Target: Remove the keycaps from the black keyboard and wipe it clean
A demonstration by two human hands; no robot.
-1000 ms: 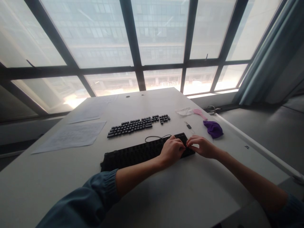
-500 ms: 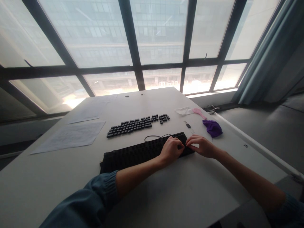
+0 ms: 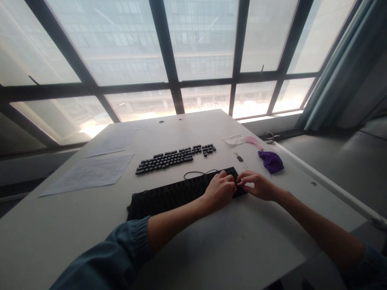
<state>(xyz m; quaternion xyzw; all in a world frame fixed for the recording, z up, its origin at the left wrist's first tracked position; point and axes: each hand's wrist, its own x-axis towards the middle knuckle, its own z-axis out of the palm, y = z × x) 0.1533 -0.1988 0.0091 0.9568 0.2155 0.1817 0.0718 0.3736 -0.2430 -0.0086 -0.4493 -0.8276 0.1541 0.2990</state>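
Observation:
A black keyboard base (image 3: 172, 197) lies tilted across the white table, its surface dark and hard to make out. On its right end rests my left hand (image 3: 220, 188), fingers curled and pressed together. My right hand (image 3: 256, 185) is just beside it at the same end, thumb and fingertips meeting in a pinch. Anything between the fingertips is too small to tell. Behind the base, loose black keycaps (image 3: 169, 159) are laid out in keyboard order. A thin black cable (image 3: 195, 173) loops between the base and the keycaps.
A small tool (image 3: 240, 158) with a dark middle lies behind my hands. Farther right are a purple cloth (image 3: 271, 162), a pink brush (image 3: 253, 141) and crumpled white tissue (image 3: 234, 139). Paper sheets (image 3: 90, 174) lie at the left. A small dark piece (image 3: 313, 183) sits near the right edge.
My left hand's fingers have curled closer together over the keyboard's right end. My right hand has hardly moved. The camera view has shifted slightly.

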